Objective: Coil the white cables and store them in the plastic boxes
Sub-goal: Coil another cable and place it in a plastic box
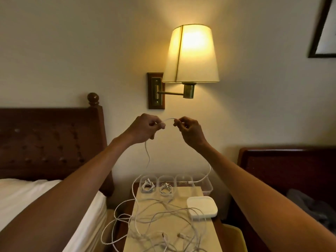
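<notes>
Both arms are raised in front of the wall. My left hand [145,129] and my right hand [189,130] each pinch a white cable [170,119], which arcs between them. One strand hangs from the left hand toward the table. Another drops from the right hand, its plug end over the boxes [190,182]. Clear plastic boxes stand in a row at the table's back: the left box [147,185] and the second box [165,186] each hold a coiled white cable, the third box [184,184] looks empty. Several loose white cables [160,220] lie tangled on the table.
A pale tabletop [209,233] sits between two beds with dark wooden headboards [51,142]. A stack of white lids [202,206] lies at the table's right. A lit wall lamp [190,53] hangs above my hands. Some cables spill over the table's left edge.
</notes>
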### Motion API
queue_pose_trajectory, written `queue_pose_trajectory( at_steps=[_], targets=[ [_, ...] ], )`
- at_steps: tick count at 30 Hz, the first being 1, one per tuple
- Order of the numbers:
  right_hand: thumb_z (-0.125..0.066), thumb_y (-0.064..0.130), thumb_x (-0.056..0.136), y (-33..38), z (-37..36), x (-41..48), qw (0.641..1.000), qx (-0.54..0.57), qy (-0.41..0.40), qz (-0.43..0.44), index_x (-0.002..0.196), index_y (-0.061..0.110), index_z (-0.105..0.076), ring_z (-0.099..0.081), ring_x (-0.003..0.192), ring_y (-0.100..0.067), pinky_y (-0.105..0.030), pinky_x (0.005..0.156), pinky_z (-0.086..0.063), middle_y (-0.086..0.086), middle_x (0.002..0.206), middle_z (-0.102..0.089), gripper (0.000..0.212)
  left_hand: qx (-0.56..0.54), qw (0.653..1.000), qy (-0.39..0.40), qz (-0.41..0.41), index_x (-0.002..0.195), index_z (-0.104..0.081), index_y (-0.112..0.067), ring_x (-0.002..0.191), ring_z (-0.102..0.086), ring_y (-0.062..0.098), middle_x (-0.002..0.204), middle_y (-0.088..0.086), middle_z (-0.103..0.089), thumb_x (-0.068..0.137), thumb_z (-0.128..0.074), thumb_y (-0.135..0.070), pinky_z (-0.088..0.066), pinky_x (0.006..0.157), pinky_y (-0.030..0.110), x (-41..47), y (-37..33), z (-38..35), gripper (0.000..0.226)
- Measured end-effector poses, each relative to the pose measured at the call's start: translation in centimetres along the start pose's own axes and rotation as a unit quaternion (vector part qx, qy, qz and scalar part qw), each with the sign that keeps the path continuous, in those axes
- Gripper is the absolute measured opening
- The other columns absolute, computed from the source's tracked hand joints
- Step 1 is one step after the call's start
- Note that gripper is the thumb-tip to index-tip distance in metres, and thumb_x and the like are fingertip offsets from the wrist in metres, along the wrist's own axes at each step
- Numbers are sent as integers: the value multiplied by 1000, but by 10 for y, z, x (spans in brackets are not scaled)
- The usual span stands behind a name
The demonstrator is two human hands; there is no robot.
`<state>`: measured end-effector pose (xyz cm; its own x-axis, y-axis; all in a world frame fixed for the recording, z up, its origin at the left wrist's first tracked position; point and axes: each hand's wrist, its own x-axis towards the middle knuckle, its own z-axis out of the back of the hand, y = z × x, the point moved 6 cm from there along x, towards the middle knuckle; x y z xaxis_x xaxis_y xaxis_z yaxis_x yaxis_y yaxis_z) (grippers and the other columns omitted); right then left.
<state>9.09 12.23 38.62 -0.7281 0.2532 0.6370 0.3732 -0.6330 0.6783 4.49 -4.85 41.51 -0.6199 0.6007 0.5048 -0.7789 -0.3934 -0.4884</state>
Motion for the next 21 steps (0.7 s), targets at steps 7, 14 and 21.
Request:
queue_pose_trajectory(
  at_steps=[7, 14, 21],
  targets=[
    [-49, 43, 98, -3, 2, -13, 983, 93, 126, -100, 73, 7, -62, -39, 50, -13, -23, 45, -36, -4, 63, -47, 45, -24, 959, -261, 110, 91, -71, -15, 69, -68, 23, 84, 5, -70, 99, -50, -16, -57, 55, 29, 9, 22, 83, 22],
    [-43, 39, 102, 24, 9, -9, 982, 100, 137, -88, 78, 10, -56, -36, 52, -10, -21, 45, -30, -1, 64, -42, 40, 90, 983, 6, 158, 146, -36, -23, 124, -53, 31, 136, 17, -54, 89, -73, -29, -42, 87, 31, -3, 35, 44, 68],
    [-45, 37, 102, 50, 10, -5, 979, 84, 167, -85, 72, 12, -53, -32, 49, -9, -21, 45, -28, 0, 61, -41, 40, 112, 992, -54, 15, 145, -33, -28, 133, -45, 33, 153, 11, -36, 84, -77, -32, -46, 103, 53, 2, -5, 13, 75]
  ],
)
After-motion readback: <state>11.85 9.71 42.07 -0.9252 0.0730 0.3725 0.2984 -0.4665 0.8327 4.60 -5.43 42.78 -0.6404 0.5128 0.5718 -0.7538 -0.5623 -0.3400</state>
